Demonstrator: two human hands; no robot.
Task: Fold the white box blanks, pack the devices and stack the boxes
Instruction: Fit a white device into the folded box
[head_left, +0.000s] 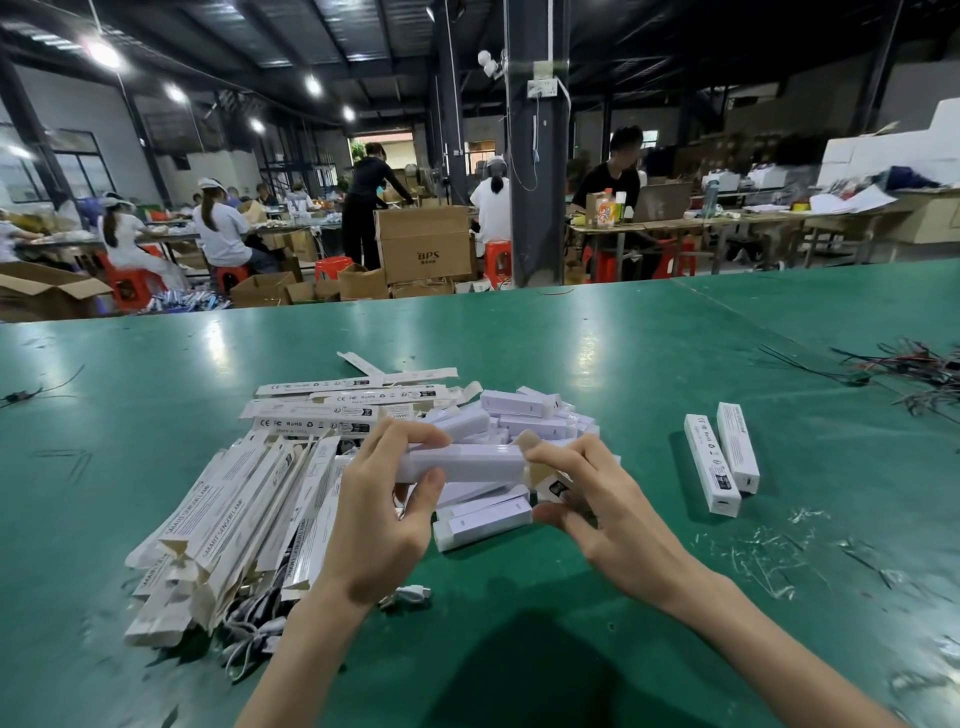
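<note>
**Hands join device and carton at a packing bench**

At the near edge of a green table (519, 654), a white cable plug (413, 593) lies just below the worker's left wrist. Above it, the left hand (384, 519) grips a white bar-shaped device (462, 461), with fingers curled over the top and thumb pressed beneath, and holds it level over the table. The right hand (597, 499) pinches the open, brown-lined end of a small white box (553, 486) that meets the device's right tip; how far the bar sits inside cannot be told.

To the left, a heap of flat box blanks (244, 514) printed "SMART SENSOR LAMP" fans across the table, with white cables (254, 636) tangled under its near end. Behind the hands lies a loose pile of more white devices (524, 415). Well to the right, two closed boxes (722, 462) lie side by side, with clear plastic scraps (763, 558) strewn near them. A bundle of dark wires (919, 374) sprawls at the far right edge.

Beyond the table, seated workers on red stools (130, 288) fill the hall, near a cardboard carton (423, 244) marked "BPS" and a dark pillar (537, 156).
</note>
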